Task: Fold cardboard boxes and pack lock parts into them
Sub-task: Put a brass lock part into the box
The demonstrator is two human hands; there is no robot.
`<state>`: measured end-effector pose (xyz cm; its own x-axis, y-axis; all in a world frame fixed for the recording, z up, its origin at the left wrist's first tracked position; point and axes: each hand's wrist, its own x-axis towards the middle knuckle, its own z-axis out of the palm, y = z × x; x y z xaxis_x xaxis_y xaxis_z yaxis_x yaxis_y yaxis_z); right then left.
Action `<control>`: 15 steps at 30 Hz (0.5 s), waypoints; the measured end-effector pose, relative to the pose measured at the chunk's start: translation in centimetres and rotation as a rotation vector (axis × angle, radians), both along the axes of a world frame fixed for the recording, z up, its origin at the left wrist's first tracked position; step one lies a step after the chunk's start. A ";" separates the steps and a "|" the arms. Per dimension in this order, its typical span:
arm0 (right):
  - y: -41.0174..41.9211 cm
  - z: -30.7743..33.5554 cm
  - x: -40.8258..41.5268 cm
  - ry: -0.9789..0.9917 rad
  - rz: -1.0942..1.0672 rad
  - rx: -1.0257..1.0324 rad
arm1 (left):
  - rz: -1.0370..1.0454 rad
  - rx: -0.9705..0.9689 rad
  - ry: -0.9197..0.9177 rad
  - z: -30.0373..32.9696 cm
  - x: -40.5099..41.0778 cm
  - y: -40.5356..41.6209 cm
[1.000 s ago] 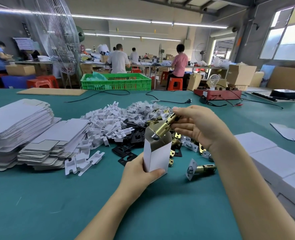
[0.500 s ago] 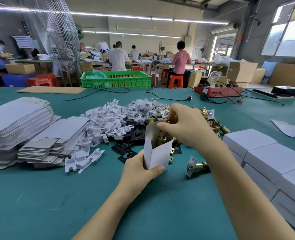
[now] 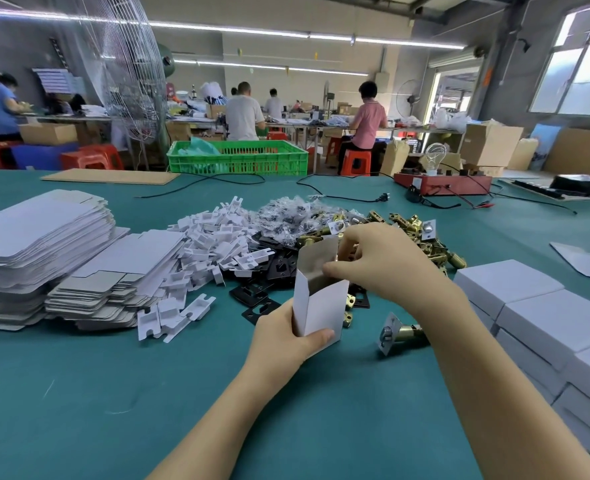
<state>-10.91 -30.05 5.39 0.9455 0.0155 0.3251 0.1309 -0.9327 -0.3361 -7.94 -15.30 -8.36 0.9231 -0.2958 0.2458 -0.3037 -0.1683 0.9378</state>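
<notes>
Your box (image 3: 321, 306) stands upright near the middle of the table (image 3: 79, 393), long axis vertical, open mouth up, its top flap (image 3: 317, 254) raised at the far side. It is white outside and grey inside; what it holds is hidden. Your left hand (image 3: 283, 337) grips its lower end, thumb across the front. Your right hand (image 3: 373, 261) sits over the mouth with fingers curled into the opening; you cannot tell whether they hold anything. A brass latch (image 3: 399, 334) lies just right of the box, its plate end toward you. Behind the box lie black plates (image 3: 262, 292), white plastic clips (image 3: 217, 244), bagged screws (image 3: 286, 216) and more brass latches (image 3: 421, 237). Flat box blanks (image 3: 44, 244) are stacked toward the left edge; closed white boxes (image 3: 546, 323) are stacked at the right edge.
</notes>
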 end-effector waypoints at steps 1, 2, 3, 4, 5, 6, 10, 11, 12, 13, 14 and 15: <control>-0.2 0.2 -0.1 0.028 0.004 0.024 | 0.001 0.005 -0.001 -0.1 0.0 0.0; -0.4 0.4 -0.2 0.057 0.009 0.031 | 0.001 0.006 0.003 -0.1 0.0 0.0; -0.7 0.6 -0.2 0.085 0.016 0.031 | 0.003 0.009 0.006 0.0 0.0 0.0; -0.9 0.7 -0.2 0.110 0.026 0.036 | 0.010 0.005 0.007 0.0 0.0 0.0; -1.1 0.9 -0.2 0.130 0.034 0.045 | 0.012 0.002 0.004 0.0 0.0 0.0; -1.3 1.0 -0.3 0.144 0.040 0.056 | 0.015 0.003 0.006 0.0 0.0 0.0; -1.2 1.6 -1.0 0.161 0.038 0.053 | 0.013 0.006 0.027 0.1 0.0 -0.1; -0.8 1.7 -1.2 0.128 0.020 0.036 | 0.014 0.002 0.038 0.2 0.0 -0.1; -0.3 1.8 -1.4 0.062 -0.002 0.002 | 0.018 0.004 0.039 0.2 -0.1 -0.1; 0.3 1.9 -1.6 -0.028 -0.028 -0.042 | 0.018 -0.002 0.036 0.2 -0.1 0.0; 1.0 2.0 -1.8 -0.134 -0.046 -0.070 | 0.012 -0.001 0.029 0.3 -0.1 0.0; 2.0 2.0 -2.1 -0.237 -0.036 -0.070 | 0.010 -0.004 0.031 0.4 -0.1 0.0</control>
